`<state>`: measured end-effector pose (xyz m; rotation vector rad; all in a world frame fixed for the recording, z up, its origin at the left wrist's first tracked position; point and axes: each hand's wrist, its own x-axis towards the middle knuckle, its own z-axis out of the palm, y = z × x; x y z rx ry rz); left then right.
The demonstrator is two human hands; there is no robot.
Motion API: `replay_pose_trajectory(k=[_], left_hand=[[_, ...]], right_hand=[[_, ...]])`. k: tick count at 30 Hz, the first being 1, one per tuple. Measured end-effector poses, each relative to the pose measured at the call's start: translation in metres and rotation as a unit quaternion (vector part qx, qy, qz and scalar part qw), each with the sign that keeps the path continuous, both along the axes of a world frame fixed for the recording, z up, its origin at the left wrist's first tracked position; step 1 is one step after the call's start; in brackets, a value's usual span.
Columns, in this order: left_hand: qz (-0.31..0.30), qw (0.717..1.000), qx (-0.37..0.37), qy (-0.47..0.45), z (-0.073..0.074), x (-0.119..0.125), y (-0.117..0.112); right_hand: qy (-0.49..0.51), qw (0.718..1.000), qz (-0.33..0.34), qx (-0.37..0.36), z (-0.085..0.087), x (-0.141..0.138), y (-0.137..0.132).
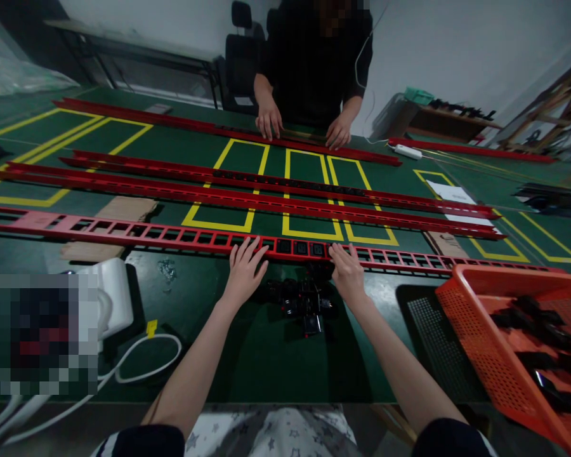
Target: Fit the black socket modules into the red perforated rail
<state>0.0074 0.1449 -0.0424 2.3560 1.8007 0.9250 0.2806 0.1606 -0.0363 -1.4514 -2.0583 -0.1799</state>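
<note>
A long red slotted rail (190, 238) runs across the table in front of me. Several black square socket-like inserts (301, 247) fill slots in its middle. My left hand (242, 270) rests on the rail just left of these inserts, its fingers spread. At the right end of the inserts is my right hand (348, 274), fingers bent and close together against the rail; whatever lies under the fingertips is hidden. Between my forearms, a loose heap of black square pieces (304, 304) lies on the green table (276, 368).
An orange basket (476, 336) with black parts stands at the right. A white device (117, 295) and a looped white cable (147, 336) lie left. More red rails (247, 200) lie beyond mine. Across the table, a co-worker's hands (269, 117) touch another rail.
</note>
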Motion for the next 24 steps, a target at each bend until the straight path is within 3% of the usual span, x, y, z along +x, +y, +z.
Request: replay_pose_trajectory(k=[11,24], left_hand=[[-0.003,1.000,-0.016,-0.009,0.003,0.000,-0.001],[-0.002,1.000,-0.023,-0.017,0.004,0.001,0.000]], right_hand=[[0.018,0.999,-0.036,0.033,0.006,-0.014,-0.006],[-0.013,0.999,-0.022,-0.030,-0.002,-0.008,0.000]])
